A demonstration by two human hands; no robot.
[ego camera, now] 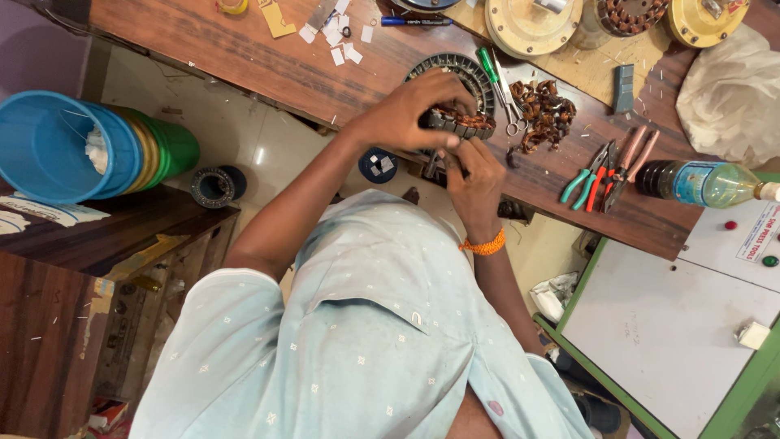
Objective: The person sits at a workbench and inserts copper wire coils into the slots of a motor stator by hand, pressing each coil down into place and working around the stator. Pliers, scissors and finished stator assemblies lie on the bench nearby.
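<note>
Both hands work on a round stator core (465, 122) with copper windings, held above the near edge of the wooden table (244, 57). The left hand (406, 110) is clenched over the top and far side of the core; the right hand (471, 175) grasps its near underside, fingers curled on the rim. A second ring-shaped core (479, 77) lies on the table just behind the held one. Just right of the held core lie scissors (510, 110), a green-handled screwdriver (487, 65) and a heap of stripped copper wire (544, 110); farther right lie pliers (605, 175) and a plastic bottle (707, 183) on its side. Hazards: the core sits partly over the table edge, so a slackened grip would likely drop it to the floor. Sharp lamination edges and cut wire ends may nick the bare fingers. A sweep of the right forearm could push the scissors or wire heap off the table. The bottle could roll.
</note>
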